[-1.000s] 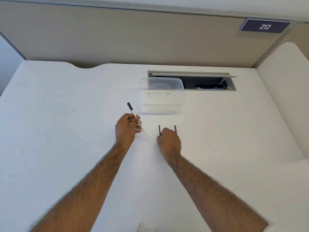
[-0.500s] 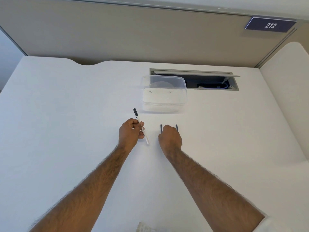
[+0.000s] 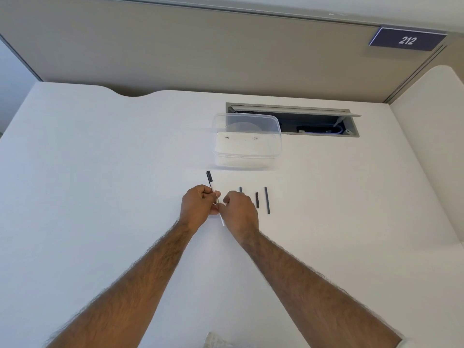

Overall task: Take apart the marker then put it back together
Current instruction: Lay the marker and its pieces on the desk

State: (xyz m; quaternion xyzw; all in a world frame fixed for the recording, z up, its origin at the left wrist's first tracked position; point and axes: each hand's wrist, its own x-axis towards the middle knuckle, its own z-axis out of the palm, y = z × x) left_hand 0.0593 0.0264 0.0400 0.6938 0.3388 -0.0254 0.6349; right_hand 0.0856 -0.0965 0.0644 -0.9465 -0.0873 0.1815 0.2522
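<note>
The white marker body point(image 3: 213, 188) with a black end pointing away from me is gripped in my left hand point(image 3: 198, 205). My right hand point(image 3: 239, 212) has come over to it, fingertips closed on the body's near part; the near white end pokes out below the hands. Three dark marker parts lie on the white desk to the right: a thin rod point(image 3: 240, 189) half hidden behind my right hand, a short black piece point(image 3: 257, 199), and a longer dark rod point(image 3: 267, 200).
A clear plastic container point(image 3: 247, 141) with its lid stands beyond the hands. Behind it is an open cable hatch point(image 3: 301, 121) in the desk. A beige partition with a "212" sign point(image 3: 406, 40) closes the back. A crumpled scrap point(image 3: 216, 341) lies at the near edge.
My right hand left the dark parts on the desk and moved left onto the marker body. The short black piece is now uncovered. My left hand lowered the marker slightly.
</note>
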